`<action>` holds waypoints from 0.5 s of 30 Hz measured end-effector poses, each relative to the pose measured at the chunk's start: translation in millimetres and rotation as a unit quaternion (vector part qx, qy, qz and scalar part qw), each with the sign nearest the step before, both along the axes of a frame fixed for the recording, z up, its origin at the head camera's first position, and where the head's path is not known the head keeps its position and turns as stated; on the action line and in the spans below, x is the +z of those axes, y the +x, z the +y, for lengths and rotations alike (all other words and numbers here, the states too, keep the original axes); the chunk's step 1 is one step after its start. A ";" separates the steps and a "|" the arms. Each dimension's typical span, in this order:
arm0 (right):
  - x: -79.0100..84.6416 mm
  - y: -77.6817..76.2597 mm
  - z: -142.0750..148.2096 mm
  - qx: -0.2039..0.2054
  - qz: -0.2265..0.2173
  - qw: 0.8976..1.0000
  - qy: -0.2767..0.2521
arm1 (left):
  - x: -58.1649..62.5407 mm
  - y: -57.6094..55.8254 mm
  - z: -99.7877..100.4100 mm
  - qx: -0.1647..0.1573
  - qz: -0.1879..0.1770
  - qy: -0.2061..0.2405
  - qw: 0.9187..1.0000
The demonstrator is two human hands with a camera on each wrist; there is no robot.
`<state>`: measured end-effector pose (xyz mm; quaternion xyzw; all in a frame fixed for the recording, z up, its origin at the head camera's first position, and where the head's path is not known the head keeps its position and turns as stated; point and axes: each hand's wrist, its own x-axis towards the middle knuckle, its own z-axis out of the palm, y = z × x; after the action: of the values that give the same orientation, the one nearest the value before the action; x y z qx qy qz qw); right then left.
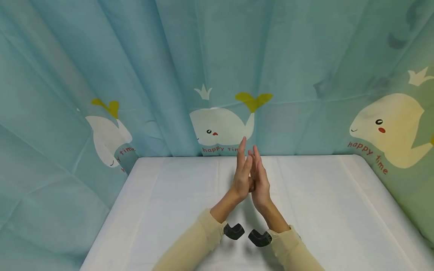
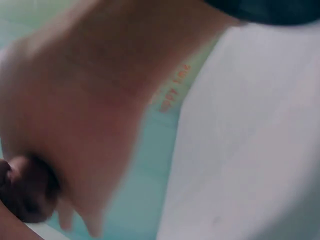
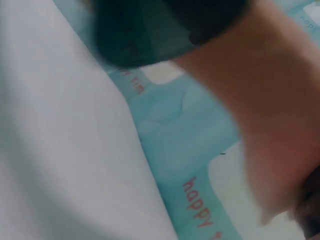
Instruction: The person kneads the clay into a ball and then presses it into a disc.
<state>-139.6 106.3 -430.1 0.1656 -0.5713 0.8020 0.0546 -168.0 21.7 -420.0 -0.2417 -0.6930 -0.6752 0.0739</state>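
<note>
Both hands are raised over the table in the head view, palms facing each other and fingers mostly straight, pointing up and away. Between the palms sits a small, dark brown, roundish thing (image 1: 251, 184), partly covered by the hands. My left hand (image 1: 242, 177) presses it from the left and my right hand (image 1: 261, 186) from the right. The left wrist view shows the brown thing (image 2: 31, 192) against the left palm, blurred. Only its dark edge (image 3: 311, 207) appears at the right border of the right wrist view. Its exact kind cannot be told.
A white-covered table (image 1: 169, 203) lies below the hands. Blue-green curtains (image 1: 291, 75) with printed whales stand around its back and sides. Black wrist devices (image 1: 234, 231) are worn at both cream sleeves (image 1: 200, 233).
</note>
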 end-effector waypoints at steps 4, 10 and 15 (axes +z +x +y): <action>5.5 -1.5 5.5 -0.020 0.006 1.000 0.021 | -11.1 2.5 -0.8 -0.017 -0.044 0.009 0.999; 12.2 -15.0 12.9 -0.044 0.045 0.997 0.047 | -21.6 18.9 5.2 -0.063 -0.073 0.069 0.993; 4.3 -19.4 13.4 -0.019 0.011 0.999 0.043 | -12.7 27.3 6.2 -0.032 -0.056 0.069 0.996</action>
<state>-159.0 119.7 -425.8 0.1655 -0.6079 0.7735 0.0690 -140.6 28.0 -432.7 -0.2196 -0.6398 -0.7359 0.0299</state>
